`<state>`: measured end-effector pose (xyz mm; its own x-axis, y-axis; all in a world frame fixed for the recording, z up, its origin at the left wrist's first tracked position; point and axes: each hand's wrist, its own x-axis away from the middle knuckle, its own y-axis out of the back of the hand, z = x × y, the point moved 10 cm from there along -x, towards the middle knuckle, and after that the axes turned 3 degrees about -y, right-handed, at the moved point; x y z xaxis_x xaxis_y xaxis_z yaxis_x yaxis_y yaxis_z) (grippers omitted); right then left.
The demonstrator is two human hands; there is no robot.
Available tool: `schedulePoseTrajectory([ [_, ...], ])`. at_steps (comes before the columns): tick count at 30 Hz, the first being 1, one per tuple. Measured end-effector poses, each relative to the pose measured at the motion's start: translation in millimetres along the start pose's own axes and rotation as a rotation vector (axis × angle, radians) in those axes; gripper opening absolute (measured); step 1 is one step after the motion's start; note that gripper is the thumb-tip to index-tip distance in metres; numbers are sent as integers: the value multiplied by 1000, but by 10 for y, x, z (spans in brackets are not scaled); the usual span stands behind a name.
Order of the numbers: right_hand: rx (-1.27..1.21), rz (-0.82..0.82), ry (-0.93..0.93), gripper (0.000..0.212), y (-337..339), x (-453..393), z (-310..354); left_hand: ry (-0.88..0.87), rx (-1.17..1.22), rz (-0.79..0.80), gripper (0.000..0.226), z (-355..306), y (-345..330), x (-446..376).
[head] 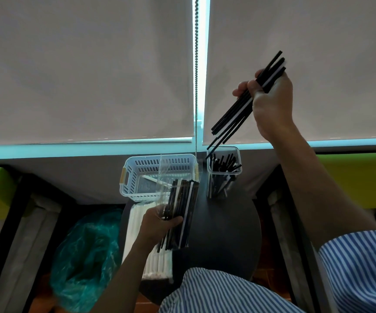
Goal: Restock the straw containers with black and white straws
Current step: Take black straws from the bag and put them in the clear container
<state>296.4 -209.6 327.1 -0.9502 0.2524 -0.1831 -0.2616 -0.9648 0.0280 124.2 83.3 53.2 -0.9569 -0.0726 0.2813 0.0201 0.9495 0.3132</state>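
Nearest, a pack of white straws lay on the left edge of the dark round tabletop, with a teal plastic bag on the floor further left. Just above the pack, the left hand had its fingers wrapped around a clear sleeve of black and white straws, open end pointing away. Beyond it stood a white slotted basket with one white straw lying inside, and to its right a clear straw container, already partly filled with mostly black straws. Farthest and highest, the right hand gripped a loose bunch of straws, tilted with the lower tips hanging just over the container's mouth. The step in hand looked like loading that bunch; the next move would call for lowering the tips inside the rim before letting go, so none spilled onto the tabletop.
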Motion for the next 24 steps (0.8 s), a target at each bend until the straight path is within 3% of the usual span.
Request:
schedulePoseTrajectory([
  [16, 193, -33, -56, 22, -13, 125, -876, -16, 11, 32, 27, -52, -24, -7],
  [24, 274, 131, -76, 9, -304, 285, -1266, 5, 39, 19, 27, -64, 23, 9],
])
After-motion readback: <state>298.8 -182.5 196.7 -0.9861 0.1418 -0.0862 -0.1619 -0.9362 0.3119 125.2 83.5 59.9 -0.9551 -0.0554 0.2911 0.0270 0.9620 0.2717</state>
